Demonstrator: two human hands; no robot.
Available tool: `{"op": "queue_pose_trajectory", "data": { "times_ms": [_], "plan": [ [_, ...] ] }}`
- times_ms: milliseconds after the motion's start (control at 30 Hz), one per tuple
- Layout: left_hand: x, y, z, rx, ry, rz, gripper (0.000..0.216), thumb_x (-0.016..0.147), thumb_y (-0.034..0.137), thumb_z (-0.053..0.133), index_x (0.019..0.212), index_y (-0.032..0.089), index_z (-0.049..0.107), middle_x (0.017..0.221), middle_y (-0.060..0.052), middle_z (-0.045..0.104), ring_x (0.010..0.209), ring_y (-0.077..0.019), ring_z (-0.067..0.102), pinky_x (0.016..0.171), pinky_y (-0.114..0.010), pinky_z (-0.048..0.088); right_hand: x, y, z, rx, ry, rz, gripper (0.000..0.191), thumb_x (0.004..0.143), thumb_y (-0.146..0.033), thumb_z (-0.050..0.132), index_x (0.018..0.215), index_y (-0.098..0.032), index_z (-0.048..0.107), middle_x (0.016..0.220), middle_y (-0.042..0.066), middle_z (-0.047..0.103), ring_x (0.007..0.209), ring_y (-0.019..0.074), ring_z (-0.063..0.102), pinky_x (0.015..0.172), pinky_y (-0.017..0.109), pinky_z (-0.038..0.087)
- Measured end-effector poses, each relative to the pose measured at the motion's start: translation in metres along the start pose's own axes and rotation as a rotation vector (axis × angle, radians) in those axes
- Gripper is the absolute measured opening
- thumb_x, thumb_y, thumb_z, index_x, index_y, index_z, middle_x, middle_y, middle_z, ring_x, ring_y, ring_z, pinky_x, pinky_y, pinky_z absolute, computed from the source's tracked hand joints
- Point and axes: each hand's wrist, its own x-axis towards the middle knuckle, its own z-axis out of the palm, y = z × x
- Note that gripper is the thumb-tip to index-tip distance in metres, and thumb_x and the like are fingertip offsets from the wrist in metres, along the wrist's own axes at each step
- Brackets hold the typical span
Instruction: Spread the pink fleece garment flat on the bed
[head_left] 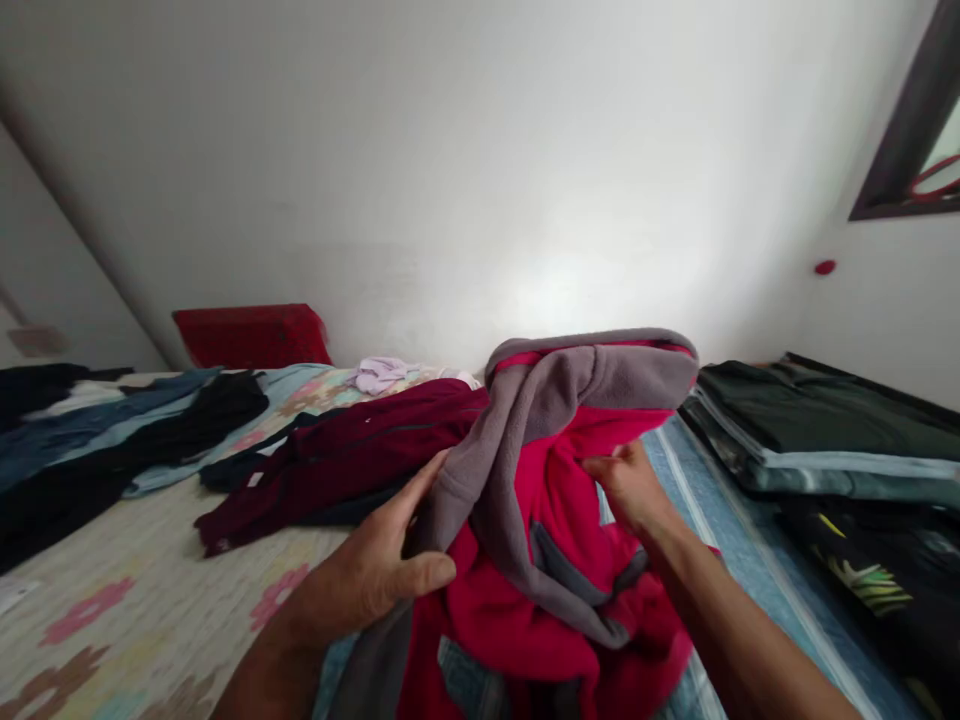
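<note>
Bed (112, 620): fleece jacket (540, 560) bunched, collar toward wall.

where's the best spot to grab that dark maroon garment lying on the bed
Probably the near hem of the maroon garment, where it lies flat on the bedspread, coming in from the left. Its right side is tucked behind the red and grey fleece that the left hand and right hand hold, so that side is blocked.

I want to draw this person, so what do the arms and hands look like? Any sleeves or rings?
Both forearms are bare, with no sleeves in view. The left hand and the right hand wear no gloves, and no rings, watch or bracelet show.
</note>
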Motion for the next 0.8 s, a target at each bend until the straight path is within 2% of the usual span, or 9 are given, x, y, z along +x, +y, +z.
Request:
{"op": "queue_pose_trajectory", "data": {
  "times_ms": [133, 233, 300, 400, 500, 567, 633, 733, 800],
  "plan": [
    [0.010, -0.002, 0.021, -0.075, 0.032, -0.018, 0.078, 0.061, 0.038, 0.069, 0.134, 0.022, 0.045, 0.124, -0.005, 0.059, 0.120, -0.0297, 0.049, 0.102, -0.042, 0.039, 0.006, -0.003, 0.001, 0.074, 0.009, 0.100, 0.012, 0.046, -0.009, 0.058, 0.053, -0.019, 0.054, 0.052, -0.004, 0.059, 0.052, 0.0152, 0.053, 0.054, 0.029, 0.046],
    [0.027, -0.016, 0.037, -0.294, 0.023, -0.089, 0.060, 0.064, 0.033, 0.065, 0.121, 0.015, 0.056, 0.105, -0.007, 0.069, 0.104, -0.0295, 0.060, 0.091, -0.041, 0.047, 0.013, 0.001, 0.001, 0.186, -0.038, 0.145, 0.024, 0.044, -0.009, 0.059, 0.066, -0.019, 0.061, 0.066, -0.003, 0.066, 0.063, 0.0170, 0.059, 0.063, 0.030, 0.049],
    [0.037, -0.025, 0.043, -0.337, 0.067, -0.128, 0.047, 0.062, 0.030, 0.064, 0.105, 0.012, 0.063, 0.093, -0.006, 0.071, 0.092, -0.0295, 0.064, 0.083, -0.041, 0.050, 0.017, 0.005, 0.000, 0.130, -0.026, 0.158, 0.027, 0.047, -0.012, 0.061, 0.074, -0.019, 0.062, 0.070, -0.001, 0.067, 0.067, 0.0188, 0.060, 0.064, 0.031, 0.049],
    [0.051, -0.033, 0.046, -0.236, 0.215, -0.083, 0.034, 0.058, 0.026, 0.062, 0.089, 0.013, 0.065, 0.083, -0.003, 0.070, 0.082, -0.0268, 0.065, 0.077, -0.037, 0.050, 0.017, 0.011, -0.003, -0.075, 0.079, 0.181, 0.025, 0.057, -0.025, 0.067, 0.080, -0.018, 0.061, 0.068, 0.001, 0.065, 0.063, 0.0190, 0.059, 0.055, 0.030, 0.046],
    [0.063, -0.033, 0.048, -0.111, 0.342, 0.026, 0.029, 0.058, 0.024, 0.060, 0.084, 0.014, 0.065, 0.081, -0.001, 0.069, 0.080, -0.0238, 0.064, 0.076, -0.033, 0.049, 0.005, 0.013, -0.006, -0.166, 0.126, 0.194, 0.046, 0.067, -0.041, 0.068, 0.107, -0.021, 0.057, 0.103, 0.007, 0.065, 0.089, 0.0233, 0.061, 0.065, 0.032, 0.048],
    [0.069, -0.028, 0.050, -0.074, 0.361, 0.089, 0.028, 0.061, 0.027, 0.059, 0.085, 0.015, 0.065, 0.081, 0.000, 0.069, 0.080, -0.0222, 0.064, 0.075, -0.030, 0.049, -0.007, 0.011, -0.005, -0.239, 0.112, 0.137, 0.065, 0.066, -0.046, 0.071, 0.123, -0.024, 0.049, 0.129, 0.007, 0.053, 0.116, 0.0268, 0.049, 0.082, 0.035, 0.046],
    [0.075, -0.022, 0.054, -0.037, 0.358, 0.135, 0.028, 0.065, 0.031, 0.059, 0.088, 0.016, 0.065, 0.081, -0.001, 0.069, 0.079, -0.0209, 0.063, 0.073, -0.028, 0.050, -0.019, 0.009, 0.000, -0.362, 0.077, 0.013, 0.081, 0.059, -0.045, 0.076, 0.131, -0.025, 0.043, 0.138, 0.006, 0.044, 0.128, 0.0297, 0.036, 0.093, 0.036, 0.038],
    [0.085, -0.013, 0.059, 0.011, 0.344, 0.182, 0.028, 0.068, 0.033, 0.059, 0.090, 0.016, 0.064, 0.080, -0.001, 0.070, 0.076, -0.0192, 0.063, 0.070, -0.026, 0.050, -0.028, 0.008, 0.009, -0.614, 0.012, -0.116, 0.086, 0.057, -0.037, 0.077, 0.133, -0.026, 0.040, 0.128, 0.007, 0.053, 0.118, 0.0326, 0.045, 0.088, 0.037, 0.038],
    [0.094, -0.011, 0.061, 0.009, 0.331, 0.200, 0.029, 0.068, 0.032, 0.059, 0.092, 0.016, 0.064, 0.083, -0.001, 0.070, 0.077, -0.0186, 0.063, 0.071, -0.025, 0.050, -0.024, 0.011, 0.013, -0.801, 0.022, -0.119, 0.065, 0.064, -0.029, 0.068, 0.124, -0.024, 0.046, 0.104, 0.006, 0.062, 0.093, 0.0278, 0.056, 0.075, 0.034, 0.040]
  ]
}}
